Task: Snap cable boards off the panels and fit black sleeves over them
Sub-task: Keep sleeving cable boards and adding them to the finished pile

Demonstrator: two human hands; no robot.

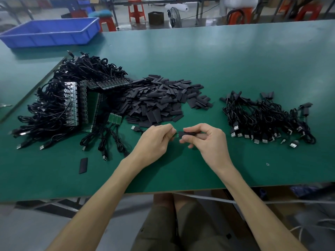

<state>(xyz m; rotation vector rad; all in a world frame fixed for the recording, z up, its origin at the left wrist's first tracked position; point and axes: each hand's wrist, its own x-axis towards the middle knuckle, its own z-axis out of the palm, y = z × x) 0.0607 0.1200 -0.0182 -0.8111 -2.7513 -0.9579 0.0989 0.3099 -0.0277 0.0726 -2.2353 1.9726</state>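
Your left hand (159,136) pinches the little green board (176,136); your right hand (204,137) pinches the black sleeve (187,133). Keep both straight and slide gently.

Left hand (156,140), right hand (208,141) — fingers curled, pinching.

The table (235,60) is dark green. Black sleeves (159,98) heap at centre, black cables (262,120) at three o'clock, green panels (115,118) at nine, a blue bin (50,33) at eleven.
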